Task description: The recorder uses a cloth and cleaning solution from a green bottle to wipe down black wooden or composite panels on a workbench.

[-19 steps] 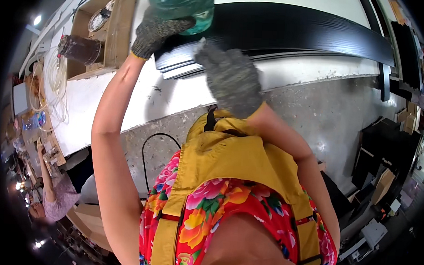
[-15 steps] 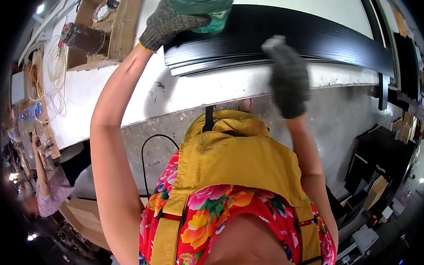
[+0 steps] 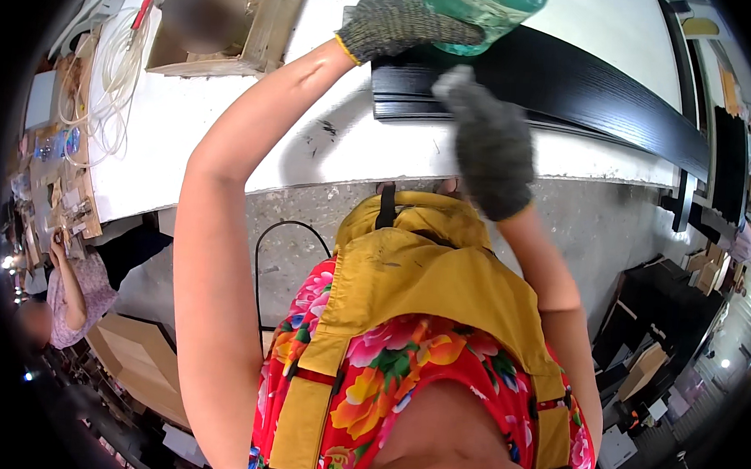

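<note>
My left hand (image 3: 406,25), in a grey knitted glove with a yellow cuff, grips a clear green plastic bottle (image 3: 490,9) tilted above black boards (image 3: 600,89). The bottle's top runs out of the picture. The long, glossy boards, with a fine grain, lie stacked on a white table (image 3: 287,151). Over their near edge is my right hand (image 3: 495,152), also gloved and smeared by motion. Its fingers are closed, with a pale grey tip showing at their end; whether this is a held piece or the glove itself is not clear.
Left of the boards stands an open wooden box (image 3: 271,41) with a blurred round thing in it. Coiled clear tubing (image 3: 118,81) hangs by the table's left end. Another person (image 3: 84,289) is at the far left. Dark panels (image 3: 653,305) stand at the right.
The whole view has shifted. Against the boards, the bottle in my left hand has moved right and my right hand has moved left, so the two are closer together.
</note>
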`<state>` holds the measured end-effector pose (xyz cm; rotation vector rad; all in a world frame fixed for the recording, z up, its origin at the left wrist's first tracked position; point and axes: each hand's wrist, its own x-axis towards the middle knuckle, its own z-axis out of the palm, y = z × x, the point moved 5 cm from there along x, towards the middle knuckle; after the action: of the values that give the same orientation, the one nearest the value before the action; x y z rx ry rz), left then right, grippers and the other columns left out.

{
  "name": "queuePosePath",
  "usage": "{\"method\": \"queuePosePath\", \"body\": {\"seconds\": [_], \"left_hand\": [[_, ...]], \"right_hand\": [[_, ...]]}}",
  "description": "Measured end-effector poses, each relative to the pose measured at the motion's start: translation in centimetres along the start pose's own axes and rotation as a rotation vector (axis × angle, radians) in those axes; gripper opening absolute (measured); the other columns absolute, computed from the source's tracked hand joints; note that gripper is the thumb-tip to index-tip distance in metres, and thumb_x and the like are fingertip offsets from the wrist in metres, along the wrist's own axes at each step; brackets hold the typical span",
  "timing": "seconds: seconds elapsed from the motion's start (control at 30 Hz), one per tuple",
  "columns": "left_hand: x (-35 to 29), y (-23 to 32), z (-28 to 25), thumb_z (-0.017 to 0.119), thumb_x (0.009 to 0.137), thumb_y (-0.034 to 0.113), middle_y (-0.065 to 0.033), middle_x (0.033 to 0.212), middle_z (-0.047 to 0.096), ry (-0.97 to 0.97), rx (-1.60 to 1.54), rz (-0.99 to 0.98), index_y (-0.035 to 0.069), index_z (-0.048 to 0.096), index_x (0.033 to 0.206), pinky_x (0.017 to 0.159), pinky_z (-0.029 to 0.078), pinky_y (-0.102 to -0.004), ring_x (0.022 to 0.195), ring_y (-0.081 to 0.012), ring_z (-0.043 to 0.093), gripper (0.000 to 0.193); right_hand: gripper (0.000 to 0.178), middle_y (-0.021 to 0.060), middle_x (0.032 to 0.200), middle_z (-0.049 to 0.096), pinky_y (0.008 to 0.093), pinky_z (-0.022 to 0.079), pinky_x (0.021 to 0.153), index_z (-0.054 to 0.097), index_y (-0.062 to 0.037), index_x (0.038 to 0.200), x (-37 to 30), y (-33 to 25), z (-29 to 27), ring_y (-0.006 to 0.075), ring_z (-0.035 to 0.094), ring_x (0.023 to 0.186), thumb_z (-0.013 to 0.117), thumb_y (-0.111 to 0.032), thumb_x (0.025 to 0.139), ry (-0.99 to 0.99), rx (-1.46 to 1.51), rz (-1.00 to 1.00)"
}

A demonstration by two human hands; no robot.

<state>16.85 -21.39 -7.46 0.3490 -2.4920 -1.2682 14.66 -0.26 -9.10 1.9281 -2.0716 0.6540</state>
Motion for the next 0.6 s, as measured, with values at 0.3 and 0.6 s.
{"method": "queuePosePath", "body": {"seconds": [0.3, 0.6], "left_hand": [[0.1, -0.5, 0.2, 0.084, 0.074, 0.042, -0.014, 0.126, 0.064, 0.023, -0.183, 0.144, 0.005, 0.06, 0.129, 0.101, 0.046, -0.0387, 0.114, -0.0271, 0.061, 0.07], [-0.7, -0.4, -0.1, 0.084, 0.072, 0.043, -0.0162, 0.125, 0.065, 0.075, -0.217, 0.076, 0.006, 0.056, 0.133, 0.099, 0.047, -0.0392, 0.113, -0.0281, 0.062, 0.077]], "right_hand": [[0.046, 0.0057, 0.13, 0.062, 0.038, 0.051, 0.084, 0.063, -0.0128, 0.128, 0.4, -0.2, 0.4, 0.0246, 0.062, 0.1, 0.059, -0.006, 0.083, -0.164, -0.036, 0.094], [0.048, 0.0031, 0.125, 0.063, 0.0354, 0.052, 0.08, 0.064, -0.0154, 0.126, 1.9, -2.7, 0.3, 0.0229, 0.062, 0.086, 0.06, -0.004, 0.08, -0.252, -0.238, 0.009]]}}
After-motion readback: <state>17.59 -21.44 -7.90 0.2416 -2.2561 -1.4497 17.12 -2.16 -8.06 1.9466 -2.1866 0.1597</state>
